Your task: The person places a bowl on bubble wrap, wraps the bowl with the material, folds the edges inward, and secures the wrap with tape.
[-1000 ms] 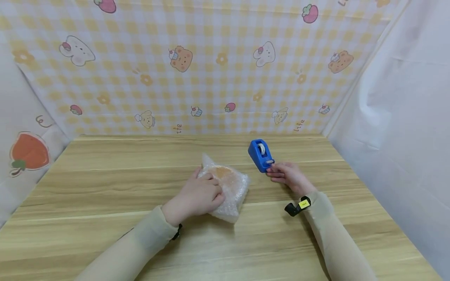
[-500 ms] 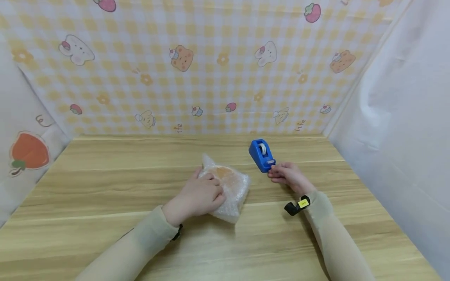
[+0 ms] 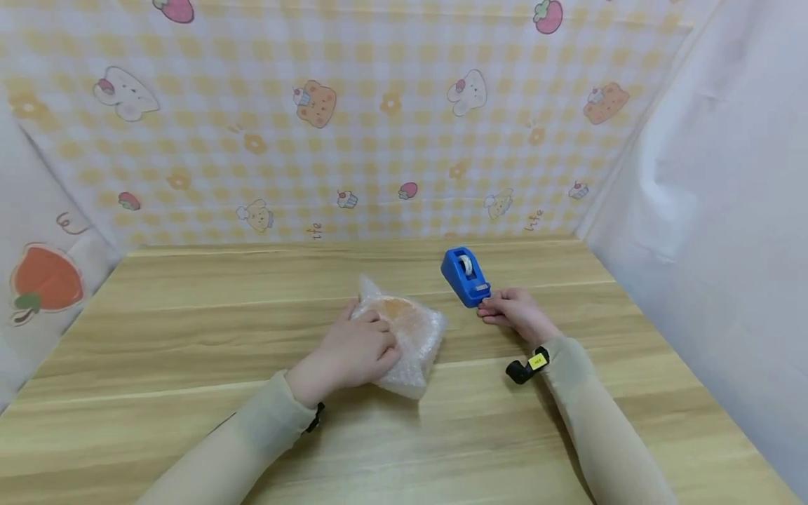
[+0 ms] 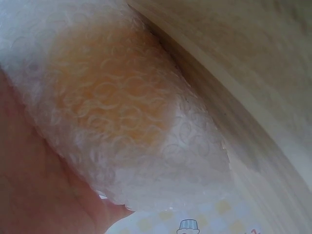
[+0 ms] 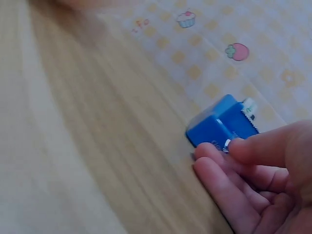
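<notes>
A package in clear bubble wrap point(image 3: 416, 340) lies on the table, and something round and orange shows through its wrapping. My left hand point(image 3: 360, 348) holds it at its left side, fingers bent over the top; in the left wrist view the bubble wrap point(image 4: 112, 92) fills much of the picture. To the right and farther back stands a blue tape dispenser point(image 3: 463, 278) with a roll of tape in it. At its front end is my right hand point(image 3: 514, 312). Thumb and finger pinch a small, shiny piece of tape point(image 5: 227, 144) close to the dispenser's toothed cutting edge point(image 5: 249, 120).
The wood-grain table point(image 3: 221, 308) reaches back to a yellow checked cloth point(image 3: 379, 154) with cartoon prints. White cloth point(image 3: 713, 196) hangs along the right side, and another printed cloth point(image 3: 47, 280) along the left.
The head view has shifted slightly. Both hands, the package and the dispenser keep nearly the same places relative to one another.
</notes>
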`<action>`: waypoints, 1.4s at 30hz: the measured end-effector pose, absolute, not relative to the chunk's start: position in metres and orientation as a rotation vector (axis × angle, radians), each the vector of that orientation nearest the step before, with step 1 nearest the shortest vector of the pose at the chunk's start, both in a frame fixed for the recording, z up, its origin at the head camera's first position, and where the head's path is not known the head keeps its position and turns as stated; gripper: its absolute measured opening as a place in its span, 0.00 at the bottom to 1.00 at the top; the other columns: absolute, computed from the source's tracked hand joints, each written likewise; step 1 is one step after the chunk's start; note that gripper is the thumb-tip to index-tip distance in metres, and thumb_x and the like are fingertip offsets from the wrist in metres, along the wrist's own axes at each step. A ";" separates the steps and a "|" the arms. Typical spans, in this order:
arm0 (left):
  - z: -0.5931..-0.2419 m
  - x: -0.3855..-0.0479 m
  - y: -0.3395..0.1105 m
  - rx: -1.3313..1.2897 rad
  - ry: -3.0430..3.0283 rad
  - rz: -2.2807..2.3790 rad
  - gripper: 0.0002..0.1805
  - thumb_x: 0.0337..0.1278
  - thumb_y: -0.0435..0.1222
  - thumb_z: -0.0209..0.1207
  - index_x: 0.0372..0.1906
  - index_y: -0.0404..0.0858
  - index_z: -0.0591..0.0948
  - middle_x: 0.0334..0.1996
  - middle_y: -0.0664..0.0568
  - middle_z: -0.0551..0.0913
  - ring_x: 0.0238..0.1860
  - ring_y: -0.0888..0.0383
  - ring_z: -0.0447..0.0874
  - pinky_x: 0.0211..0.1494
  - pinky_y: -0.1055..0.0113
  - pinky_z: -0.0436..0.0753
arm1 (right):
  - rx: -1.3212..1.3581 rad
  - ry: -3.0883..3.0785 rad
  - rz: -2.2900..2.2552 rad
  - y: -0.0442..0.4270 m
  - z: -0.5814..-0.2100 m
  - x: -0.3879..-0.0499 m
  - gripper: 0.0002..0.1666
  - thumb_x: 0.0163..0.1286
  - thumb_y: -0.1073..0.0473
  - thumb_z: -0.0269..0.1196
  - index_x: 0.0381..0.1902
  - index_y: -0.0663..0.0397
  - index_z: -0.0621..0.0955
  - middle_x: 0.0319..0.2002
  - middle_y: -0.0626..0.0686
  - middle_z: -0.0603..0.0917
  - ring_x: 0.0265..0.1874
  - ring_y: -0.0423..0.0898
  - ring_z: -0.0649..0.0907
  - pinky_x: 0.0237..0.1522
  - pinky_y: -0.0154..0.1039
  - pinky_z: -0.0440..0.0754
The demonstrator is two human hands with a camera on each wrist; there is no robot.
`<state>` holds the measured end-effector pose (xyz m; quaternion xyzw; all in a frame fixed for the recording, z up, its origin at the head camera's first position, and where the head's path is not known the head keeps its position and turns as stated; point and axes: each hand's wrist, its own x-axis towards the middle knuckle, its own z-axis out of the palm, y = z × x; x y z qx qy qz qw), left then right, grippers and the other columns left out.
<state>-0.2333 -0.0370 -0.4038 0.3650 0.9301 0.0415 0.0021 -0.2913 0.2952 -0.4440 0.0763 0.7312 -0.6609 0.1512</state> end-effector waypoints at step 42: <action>-0.397 -0.228 -0.039 1.150 2.935 0.167 0.19 0.69 0.49 0.44 0.36 0.49 0.85 0.49 0.59 0.82 0.60 0.54 0.70 0.69 0.36 0.51 | -0.219 1.859 -1.835 0.313 -0.432 -0.283 0.11 0.74 0.65 0.55 0.43 0.66 0.82 0.44 0.58 0.85 0.44 0.47 0.85 0.51 0.42 0.81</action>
